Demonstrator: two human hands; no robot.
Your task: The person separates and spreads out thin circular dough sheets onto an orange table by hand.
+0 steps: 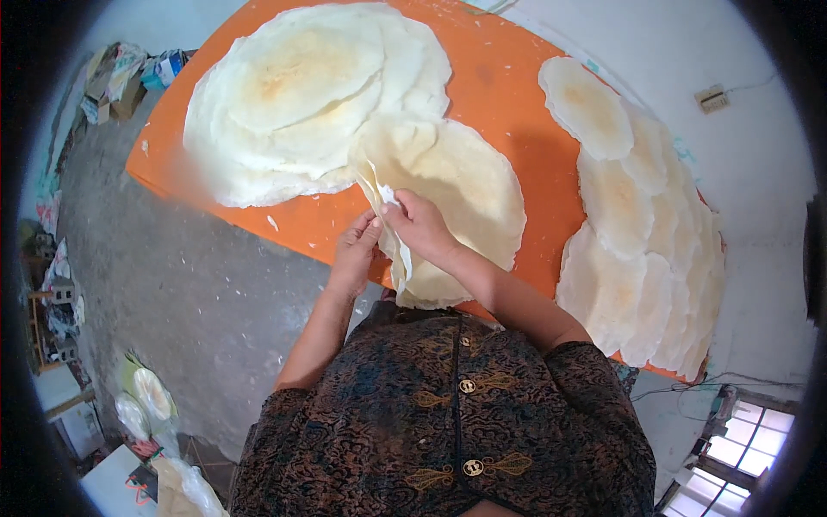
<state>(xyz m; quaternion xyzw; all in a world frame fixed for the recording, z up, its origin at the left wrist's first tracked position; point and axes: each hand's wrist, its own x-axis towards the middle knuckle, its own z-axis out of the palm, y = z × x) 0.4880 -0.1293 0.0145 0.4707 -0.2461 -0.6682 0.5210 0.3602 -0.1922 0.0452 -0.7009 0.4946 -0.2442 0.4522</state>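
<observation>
Both my hands pinch the raised edge of a thin round flatbread (475, 187) near the table's front edge. My left hand (357, 249) grips the left side of the lifted, folded edge, while my right hand (420, 223) holds it from the right, with a small white torn flap by its fingers. The rest of this sheet spreads flat on the orange table (497, 84). Beyond it lies a wide stack of pale flatbreads (310, 77), browned in the middle, partly touching the sheet I hold.
Overlapping rows of flatbreads (620, 200) cover the table's right end beside the white wall. Crumbs dot the table and the concrete floor (194, 278). Cardboard boxes (126, 97) stand at the far left, and wrapped flatbreads (152, 394) are at the lower left.
</observation>
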